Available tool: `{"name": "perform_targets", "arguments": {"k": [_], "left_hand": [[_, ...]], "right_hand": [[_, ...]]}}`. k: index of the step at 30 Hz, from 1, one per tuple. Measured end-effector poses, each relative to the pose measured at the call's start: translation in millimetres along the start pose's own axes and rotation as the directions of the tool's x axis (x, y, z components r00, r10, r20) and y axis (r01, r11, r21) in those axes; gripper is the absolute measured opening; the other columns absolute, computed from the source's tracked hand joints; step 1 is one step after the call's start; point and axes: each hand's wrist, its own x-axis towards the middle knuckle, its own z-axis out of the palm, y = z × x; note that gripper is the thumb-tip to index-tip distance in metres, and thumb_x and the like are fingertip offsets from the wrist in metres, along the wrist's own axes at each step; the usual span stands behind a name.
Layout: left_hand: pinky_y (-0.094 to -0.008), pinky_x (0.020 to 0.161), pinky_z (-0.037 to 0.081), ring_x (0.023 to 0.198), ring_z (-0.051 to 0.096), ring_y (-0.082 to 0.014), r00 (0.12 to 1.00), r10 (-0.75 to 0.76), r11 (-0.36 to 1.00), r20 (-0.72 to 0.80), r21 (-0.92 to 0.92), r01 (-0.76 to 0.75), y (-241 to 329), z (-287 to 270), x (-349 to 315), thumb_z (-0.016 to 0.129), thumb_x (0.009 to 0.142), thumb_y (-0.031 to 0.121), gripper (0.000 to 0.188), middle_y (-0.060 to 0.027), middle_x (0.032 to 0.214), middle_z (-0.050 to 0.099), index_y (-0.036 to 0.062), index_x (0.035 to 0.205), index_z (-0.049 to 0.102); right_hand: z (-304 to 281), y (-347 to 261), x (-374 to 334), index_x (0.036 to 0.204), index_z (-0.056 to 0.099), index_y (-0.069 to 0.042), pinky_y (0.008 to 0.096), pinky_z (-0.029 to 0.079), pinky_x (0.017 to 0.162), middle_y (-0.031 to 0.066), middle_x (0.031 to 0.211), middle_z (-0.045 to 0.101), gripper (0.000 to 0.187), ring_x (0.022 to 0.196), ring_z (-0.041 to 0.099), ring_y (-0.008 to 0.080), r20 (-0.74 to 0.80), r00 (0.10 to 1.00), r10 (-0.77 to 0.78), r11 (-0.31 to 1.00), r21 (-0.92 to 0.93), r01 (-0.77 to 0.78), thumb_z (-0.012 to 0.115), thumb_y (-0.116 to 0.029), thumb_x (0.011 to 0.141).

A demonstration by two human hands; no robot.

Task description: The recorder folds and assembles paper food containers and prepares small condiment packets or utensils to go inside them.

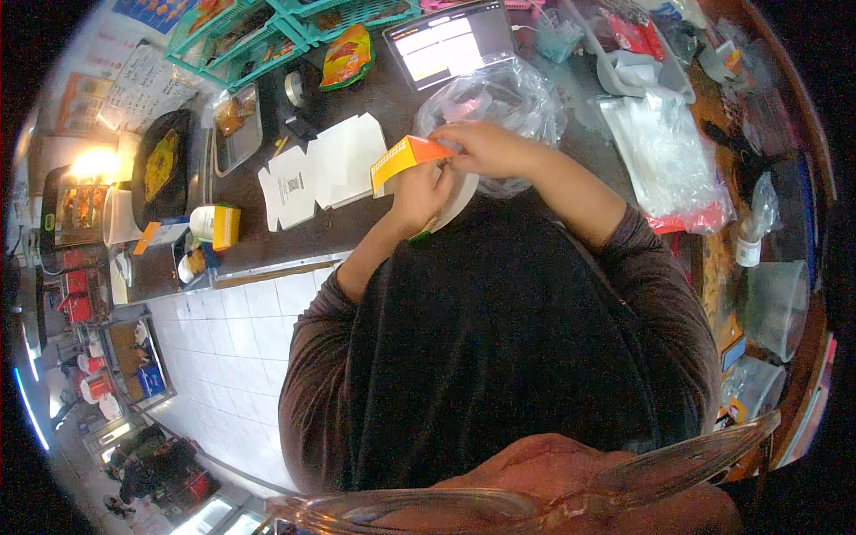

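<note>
A yellow and orange cardboard box [399,161] with a white inner side is between my hands, partly folded. My left hand [419,194] is closed around its lower part, and that hand's fingers are partly hidden. At the box's orange end, my right hand [482,148] pinches the edge with thumb and fingers. Left of my hands, flat white unfolded cartons [336,160] with notched flaps lie on the dark table. Just beyond my right hand sits a crumpled clear plastic bag [522,94].
A tablet [452,43] with a lit screen stands at the back, beside a green and orange packet [347,59]. Teal baskets [234,45] are at the back left. A folded yellow and white box [217,226] sits left. Clear plastic bags [664,156] lie right.
</note>
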Motion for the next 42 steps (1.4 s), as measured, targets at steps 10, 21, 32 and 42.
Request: {"name": "perform_targets", "arguments": {"k": [10,21,32,42], "left_hand": [[-0.0422,0.068,0.043,0.078,0.054,-0.0357,0.969,-0.096,0.995,0.227,0.015,0.095,-21,21,-10,0.052,0.079,0.017,0.018,-0.0190,0.080,0.056,0.0016,0.088,0.053],[-0.0360,0.070,0.043,0.077,0.055,-0.0301,0.931,-0.252,0.908,0.263,-0.268,0.322,-52,44,-26,0.048,0.078,0.014,0.016,-0.0164,0.081,0.055,0.0009,0.086,0.052],[-0.0305,0.072,0.044,0.081,0.056,-0.0214,0.912,-0.197,0.880,0.360,-0.345,0.327,-70,44,-29,0.048,0.082,0.008,0.014,-0.0132,0.088,0.056,0.0016,0.093,0.053],[-0.0329,0.072,0.043,0.080,0.056,-0.0246,0.940,-0.121,0.935,0.320,-0.280,0.216,-75,53,-19,0.049,0.079,0.014,0.019,-0.0148,0.083,0.058,0.0011,0.092,0.054]], "right_hand": [[41,22,-2,0.110,0.050,-0.007,0.0421,0.045,0.075,0.0174,0.094,0.059,0.035,0.088,0.056,0.0347,-0.021,0.998,0.050,0.999,0.017,-0.050,0.051,-0.015,0.076],[70,40,-7,0.092,0.055,-0.003,0.0401,0.045,0.073,0.0169,0.091,0.060,0.030,0.084,0.057,0.0340,-0.045,0.954,0.298,0.951,0.095,-0.293,0.059,-0.025,0.073],[66,44,-5,0.096,0.053,-0.002,0.0413,0.046,0.073,0.0193,0.092,0.059,0.038,0.084,0.057,0.0353,0.059,0.966,0.251,0.956,0.139,-0.257,0.062,-0.026,0.068],[73,33,5,0.102,0.051,-0.001,0.0415,0.044,0.078,0.0204,0.097,0.058,0.039,0.092,0.056,0.0351,0.036,0.848,0.528,0.838,0.138,-0.528,0.059,-0.023,0.070]]}}
